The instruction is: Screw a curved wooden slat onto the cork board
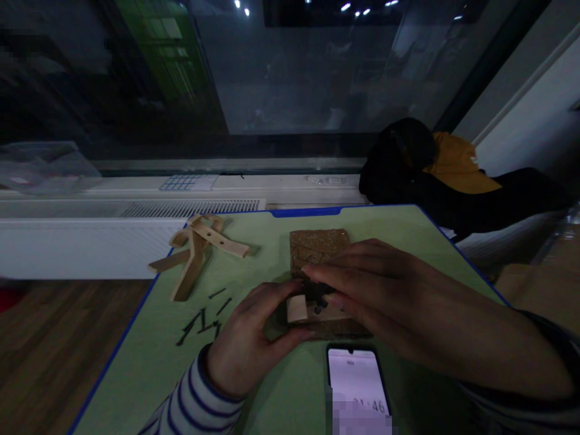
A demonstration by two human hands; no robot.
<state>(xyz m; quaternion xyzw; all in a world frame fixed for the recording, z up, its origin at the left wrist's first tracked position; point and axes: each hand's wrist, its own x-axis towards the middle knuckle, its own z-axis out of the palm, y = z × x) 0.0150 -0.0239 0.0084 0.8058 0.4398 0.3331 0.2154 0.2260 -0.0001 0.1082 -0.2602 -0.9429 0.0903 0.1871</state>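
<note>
A cork board (pixel 317 248) lies mid-mat on the green mat (pixel 399 235), with a wooden block (pixel 296 308) on its near edge. The left hand (pixel 247 344) pinches the block's end between thumb and fingers. The right hand (pixel 362 284) covers a small black part (pixel 319 297); I cannot tell whether it grips it. A phone (pixel 356 380) lies at the mat's near edge.

Green mat (pixel 149 362) edged blue, striped white-and-navy sleeve (pixel 199 408), orange cap (pixel 457 163)
</note>
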